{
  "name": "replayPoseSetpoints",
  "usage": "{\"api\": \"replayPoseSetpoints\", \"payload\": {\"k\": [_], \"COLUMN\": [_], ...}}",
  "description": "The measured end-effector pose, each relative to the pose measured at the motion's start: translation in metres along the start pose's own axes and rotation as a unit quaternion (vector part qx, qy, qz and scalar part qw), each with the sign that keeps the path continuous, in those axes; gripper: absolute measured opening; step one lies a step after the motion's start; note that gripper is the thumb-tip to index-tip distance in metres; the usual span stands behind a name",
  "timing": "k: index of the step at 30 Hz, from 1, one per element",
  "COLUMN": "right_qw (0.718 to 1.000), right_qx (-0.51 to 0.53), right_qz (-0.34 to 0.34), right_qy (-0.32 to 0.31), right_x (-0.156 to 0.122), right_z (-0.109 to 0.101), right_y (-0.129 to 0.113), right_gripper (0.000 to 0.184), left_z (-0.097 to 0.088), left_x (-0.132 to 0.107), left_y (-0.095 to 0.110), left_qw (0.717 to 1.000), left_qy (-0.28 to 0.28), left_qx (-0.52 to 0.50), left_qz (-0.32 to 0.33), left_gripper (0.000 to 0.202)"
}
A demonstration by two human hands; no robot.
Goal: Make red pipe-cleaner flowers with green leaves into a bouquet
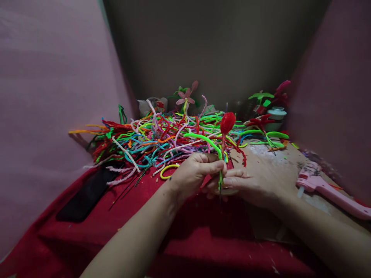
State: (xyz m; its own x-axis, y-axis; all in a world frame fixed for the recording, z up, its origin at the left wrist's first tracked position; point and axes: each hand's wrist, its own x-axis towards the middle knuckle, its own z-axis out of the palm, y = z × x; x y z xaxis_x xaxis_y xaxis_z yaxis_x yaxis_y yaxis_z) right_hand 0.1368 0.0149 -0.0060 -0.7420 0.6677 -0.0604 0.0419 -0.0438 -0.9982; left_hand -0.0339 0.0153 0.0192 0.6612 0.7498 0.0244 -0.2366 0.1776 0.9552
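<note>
My left hand [194, 173] and my right hand [251, 182] meet at the middle of the table, both pinched on the stem of a pipe-cleaner flower [227, 122]. The flower has a red bud on top and stands upright. A bright green pipe cleaner [204, 139] arcs from the stem off to the left. Right behind the hands spreads a big pile of pipe cleaners [156, 139] in many colours.
A red cloth [121, 224] covers the table, with a cardboard sheet [275, 162] on the right. A pink glue gun [327, 189] lies at the right edge. A black flat pouch [87, 193] lies at left. Finished flowers [187, 96] and a small white pot [276, 114] stand at the back.
</note>
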Motion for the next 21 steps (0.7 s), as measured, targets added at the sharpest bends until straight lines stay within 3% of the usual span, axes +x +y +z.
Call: {"api": "replayPoseSetpoints", "payload": {"k": [4,8,15,21], "right_qw": [0.998,0.999,0.991,0.987], "right_qx": [0.065,0.018,-0.065,-0.105], "right_qz": [0.022,0.026,0.013,0.032], "right_qy": [-0.005,0.042,0.12,0.116], "right_x": [-0.002,-0.005,-0.004,-0.001], "right_z": [0.005,0.01,0.012,0.009], "right_y": [-0.005,-0.014,-0.018,-0.016], "right_gripper": [0.022,0.02,0.024,0.025], "left_z": [-0.002,-0.003,0.004,0.006], "left_x": [0.001,0.001,0.004,0.004], "left_y": [-0.003,-0.003,-0.002,-0.004], "left_qw": [0.998,0.998,0.993,0.982], "left_qy": [-0.024,-0.026,0.115,0.184], "left_qx": [-0.049,-0.048,0.018,0.033], "left_qz": [-0.019,-0.023,0.034,0.035], "left_gripper": [0.023,0.024,0.024,0.017]}}
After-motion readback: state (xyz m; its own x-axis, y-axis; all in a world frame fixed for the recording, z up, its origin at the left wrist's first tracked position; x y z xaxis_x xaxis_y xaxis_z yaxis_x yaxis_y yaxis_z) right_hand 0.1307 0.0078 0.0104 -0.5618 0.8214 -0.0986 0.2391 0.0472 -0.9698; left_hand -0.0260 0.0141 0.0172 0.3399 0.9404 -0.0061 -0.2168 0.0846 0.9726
